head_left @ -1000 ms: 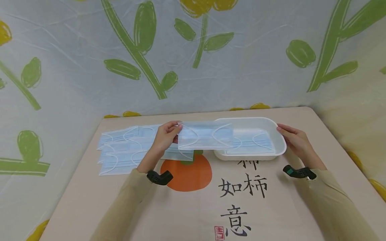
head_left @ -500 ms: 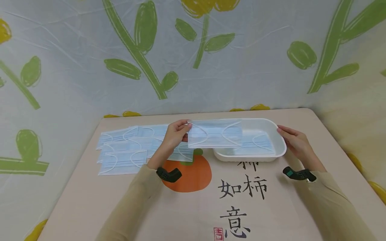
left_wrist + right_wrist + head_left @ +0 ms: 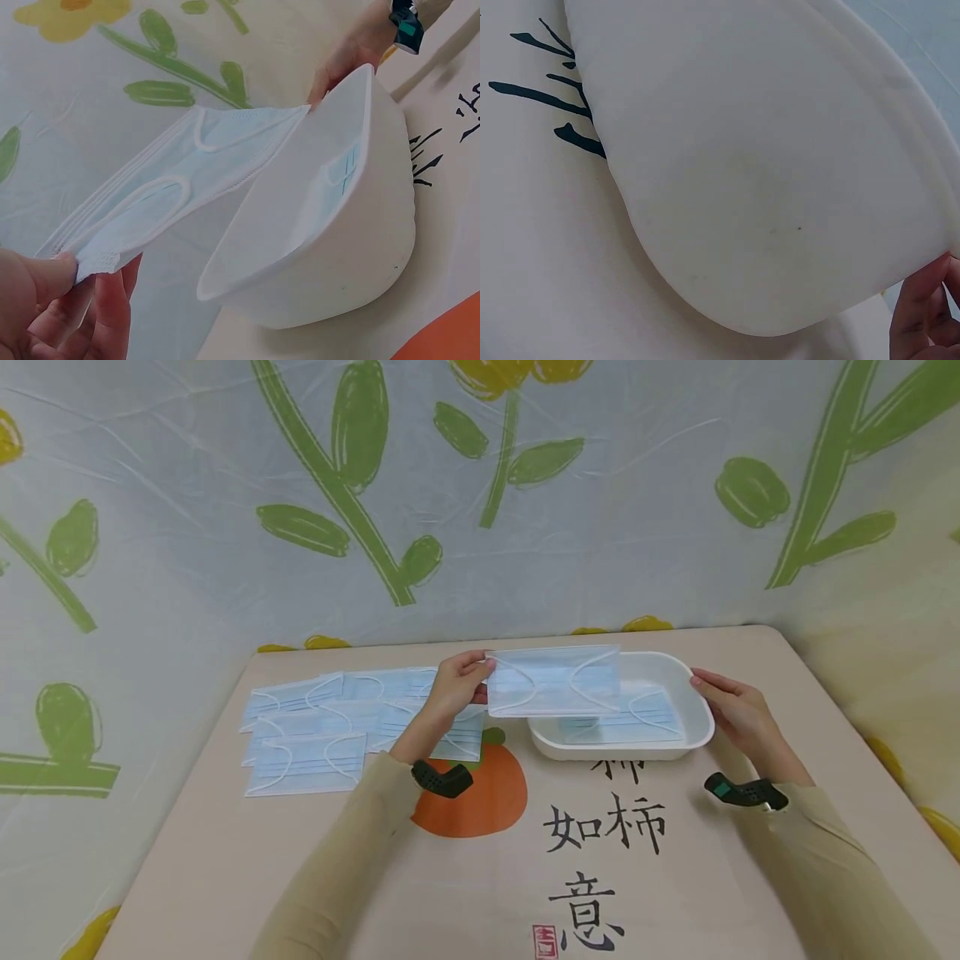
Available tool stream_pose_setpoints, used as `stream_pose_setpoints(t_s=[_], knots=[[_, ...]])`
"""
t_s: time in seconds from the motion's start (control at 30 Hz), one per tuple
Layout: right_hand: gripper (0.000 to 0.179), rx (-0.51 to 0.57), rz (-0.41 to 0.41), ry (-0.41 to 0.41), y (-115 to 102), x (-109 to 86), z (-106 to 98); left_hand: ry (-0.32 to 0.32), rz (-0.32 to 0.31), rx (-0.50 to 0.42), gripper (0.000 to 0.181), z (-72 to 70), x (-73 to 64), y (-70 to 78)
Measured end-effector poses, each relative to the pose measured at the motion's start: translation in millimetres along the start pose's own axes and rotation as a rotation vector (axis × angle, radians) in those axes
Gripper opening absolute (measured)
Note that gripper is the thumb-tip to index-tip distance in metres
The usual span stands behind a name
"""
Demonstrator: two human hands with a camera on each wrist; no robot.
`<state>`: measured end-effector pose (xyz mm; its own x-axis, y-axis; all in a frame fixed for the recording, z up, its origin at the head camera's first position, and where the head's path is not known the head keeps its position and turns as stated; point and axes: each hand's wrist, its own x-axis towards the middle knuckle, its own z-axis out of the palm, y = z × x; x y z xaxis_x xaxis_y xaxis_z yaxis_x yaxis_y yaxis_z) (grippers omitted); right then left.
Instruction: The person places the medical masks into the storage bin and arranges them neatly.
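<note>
My left hand [image 3: 456, 689] pinches a light blue face mask [image 3: 553, 683] by its left end, with the thumb on top. The mask hangs over the left part of a white tray [image 3: 626, 753], above its rim. My right hand [image 3: 744, 717] holds the rim at the tray's right end. Another mask [image 3: 648, 717] lies inside the tray, partly hidden behind the held one. In the left wrist view the held mask [image 3: 176, 172] stretches from the fingertips toward the tray [image 3: 337, 262]. The right wrist view shows mostly the tray's outer wall [image 3: 765, 172], with fingers [image 3: 915, 311] at its edge.
Several overlapping masks [image 3: 307, 760] lie on the left of the table, partly behind my left forearm. The pale table cover [image 3: 450, 902] carries a printed orange persimmon [image 3: 480, 802] and black characters. A flower-patterned curtain [image 3: 570, 552] stands behind the table.
My left hand has carried the mask rightward and slightly up, farther over the tray. The right hand and the tray stay in place.
</note>
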<state>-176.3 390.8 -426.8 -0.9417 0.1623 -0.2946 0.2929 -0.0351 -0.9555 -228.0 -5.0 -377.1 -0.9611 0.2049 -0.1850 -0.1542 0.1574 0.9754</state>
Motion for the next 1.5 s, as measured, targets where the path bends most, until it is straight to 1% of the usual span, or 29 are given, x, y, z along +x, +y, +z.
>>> stream_pose_setpoints(t_s=[0.13, 0.23, 0.33, 0.43, 0.73, 0.97, 1.03, 1.1, 1.37, 1.5], knots=[[0.043, 0.024, 0.004, -0.007, 1.0, 0.3, -0.7, 0.004, -0.008, -0.017, 0.040, 5.8, 8.1, -2.8], [0.030, 0.043, 0.003, -0.009, 1.2, 0.4, -0.7, 0.014, 0.003, -0.039, 0.040, 9.2, 14.1, -4.5], [0.016, 0.063, -0.009, -0.021, 0.3, 0.5, -0.8, 0.020, 0.010, -0.039, 0.041, 12.3, 18.8, -4.5], [0.009, 0.080, -0.020, -0.031, -0.5, 0.5, -0.6, 0.013, 0.007, -0.039, 0.042, 15.7, 22.0, -3.0], [0.009, 0.113, -0.024, -0.040, -0.3, 1.8, 0.2, -0.016, -0.016, 0.007, 0.042, 29.7, 31.5, -2.4], [0.008, 0.098, -0.006, -0.027, -1.4, 0.7, 0.2, -0.031, -0.018, 0.027, 0.041, 41.5, 35.0, -3.1], [0.010, 0.091, 0.001, -0.021, -1.7, 0.5, 0.0, -0.036, -0.015, 0.031, 0.041, 44.5, 36.3, -3.2], [0.017, 0.087, 0.007, -0.013, -1.7, 0.3, -0.2, -0.040, -0.017, 0.030, 0.041, 48.2, 37.3, -2.9], [0.051, 0.052, 0.014, 0.008, 0.6, 2.0, -0.8, -0.026, -0.045, 0.021, 0.038, 64.5, 40.3, -1.3], [0.065, 0.036, 0.020, 0.017, 0.2, 2.7, 0.2, -0.019, -0.064, 0.013, 0.038, 72.2, 41.8, -2.8]])
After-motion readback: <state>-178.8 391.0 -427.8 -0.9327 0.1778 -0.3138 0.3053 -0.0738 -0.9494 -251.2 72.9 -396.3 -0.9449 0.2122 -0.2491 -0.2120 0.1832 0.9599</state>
